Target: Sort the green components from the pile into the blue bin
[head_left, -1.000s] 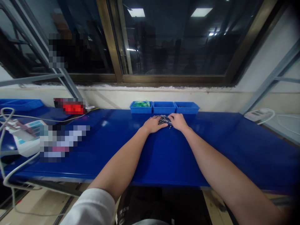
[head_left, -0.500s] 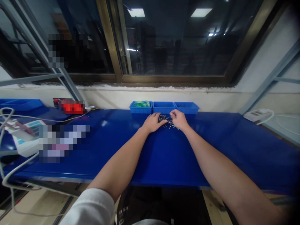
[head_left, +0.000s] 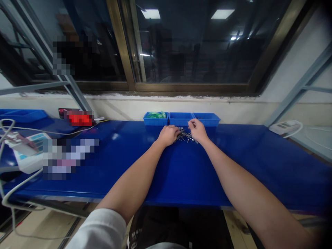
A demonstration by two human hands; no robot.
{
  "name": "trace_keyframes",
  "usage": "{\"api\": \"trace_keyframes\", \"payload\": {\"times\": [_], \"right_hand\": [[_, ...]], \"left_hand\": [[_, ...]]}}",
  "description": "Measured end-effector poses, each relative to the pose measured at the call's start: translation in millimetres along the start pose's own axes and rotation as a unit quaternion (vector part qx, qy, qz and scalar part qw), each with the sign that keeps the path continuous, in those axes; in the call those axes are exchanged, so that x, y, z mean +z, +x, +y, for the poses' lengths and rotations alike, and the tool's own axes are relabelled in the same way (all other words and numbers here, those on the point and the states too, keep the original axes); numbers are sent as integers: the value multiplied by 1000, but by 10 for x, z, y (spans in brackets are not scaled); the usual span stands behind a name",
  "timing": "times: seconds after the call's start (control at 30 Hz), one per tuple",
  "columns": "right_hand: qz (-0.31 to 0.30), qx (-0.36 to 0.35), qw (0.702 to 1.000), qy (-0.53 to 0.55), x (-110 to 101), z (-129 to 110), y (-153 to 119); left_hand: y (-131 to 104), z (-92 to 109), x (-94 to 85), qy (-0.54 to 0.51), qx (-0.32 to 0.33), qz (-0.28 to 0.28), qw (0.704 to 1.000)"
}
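Small heap of thin metal pins or screws (head_left: 185, 135), silvery-grey, lying loose and criss-crossed on the blue counter (head_left: 181, 173) just in front of the middle blue bin. Pieces point every way, a few stray toward the right. Too small and blurred to tell heads or threads. Heap sits between both hands, touching the left hand's fingers (head_left: 176, 130).

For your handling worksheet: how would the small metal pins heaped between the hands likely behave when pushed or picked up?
The metal pins look thin and stiff, so probably light. Loose on the glossy blue table, they would likely slide and scatter. Being so small, they may slip from fingers.
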State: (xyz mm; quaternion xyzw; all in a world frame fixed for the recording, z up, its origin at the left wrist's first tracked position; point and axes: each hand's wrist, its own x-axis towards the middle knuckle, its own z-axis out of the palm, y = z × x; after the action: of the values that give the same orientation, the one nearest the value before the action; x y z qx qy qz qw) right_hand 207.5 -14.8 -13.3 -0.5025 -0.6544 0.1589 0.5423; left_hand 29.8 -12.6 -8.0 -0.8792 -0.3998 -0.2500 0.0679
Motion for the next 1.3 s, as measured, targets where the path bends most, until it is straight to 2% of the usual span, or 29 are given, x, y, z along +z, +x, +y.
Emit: {"api": "trace_keyframes", "payload": {"times": [0.07, 0.13, 0.23, 0.37, 0.5, 0.63, 0.77, 0.87, 0.93, 1.03, 1.1, 1.2, 1.3], "right_hand": [[-15, 6, 1000, -1, -19, -19, -4], [-61, 22, 998, 21, -19, -40, -17], [-106, 43, 992, 61, 7, -75, -41], [-113, 58, 988, 87, 43, -116, -57], [-113, 63, 986, 103, 60, -134, -52], [-92, 44, 987, 126, 45, -129, -38], [-92, 38, 982, 159, 10, -129, -35], [-59, 56, 980, 179, -14, -119, -14], [-8, 52, 984, 170, -34, -88, 20], [91, 52, 988, 111, -85, 2, 82], [134, 69, 987, 47, -135, 77, 115], [147, 66, 986, -39, -213, 187, 143], [156, 77, 983, -66, -260, 288, 155]], "left_hand": [[-7, 8, -12, 30, -4, -17, 999], [-13, 22, -25, 46, -9, -28, 999], [-18, 46, -40, 33, -23, -8, 999], [-12, 65, -43, -43, -4, 54, 998], [7, 49, -17, -79, 46, 47, 995], [17, 6, 12, -66, 36, 77, 994], [14, -8, 19, -56, 31, 77, 995], [7, 5, 13, -56, 17, 87, 994], [-2, 11, 10, -49, -12, 110, 993], [-15, 1, 13, -37, -65, 124, 989], [-21, -15, 21, -29, -95, 115, 988], [-24, -40, 44, -18, -122, 93, 988], [-27, -59, 73, -15, -126, 63, 990]]}}
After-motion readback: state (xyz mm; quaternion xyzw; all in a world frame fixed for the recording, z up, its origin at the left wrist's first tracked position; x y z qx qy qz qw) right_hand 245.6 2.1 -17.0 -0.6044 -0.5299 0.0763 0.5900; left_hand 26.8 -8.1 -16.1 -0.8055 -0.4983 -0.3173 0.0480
